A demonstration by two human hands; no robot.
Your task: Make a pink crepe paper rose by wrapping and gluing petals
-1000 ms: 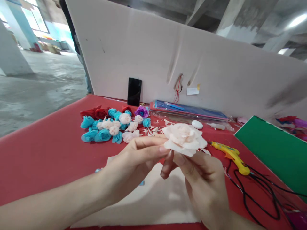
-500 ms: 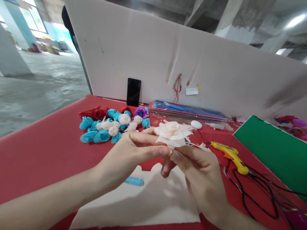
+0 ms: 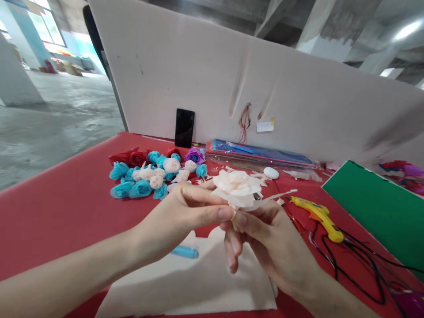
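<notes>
Pale pink and layered, a paper-like flower (image 3: 236,186) sits pinched at its base by the left hand (image 3: 188,205) and the right hand (image 3: 270,236), above a pale, uneven-edged sheet (image 3: 185,289) bearing a light-blue cylindrical stick (image 3: 186,251) on a red tabletop (image 3: 82,203).

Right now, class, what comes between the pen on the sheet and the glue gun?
The head view shows mainly part of the sheet, the right hand and red tabletop between pen and glue gun.

Flower (image 3: 236,187) before you; blooms (image 3: 141,188) left, glue gun (image 3: 319,216) right. Phone (image 3: 184,128) behind blooms; marker (image 3: 186,251) on sheet (image 3: 185,291) nearer you.
</notes>
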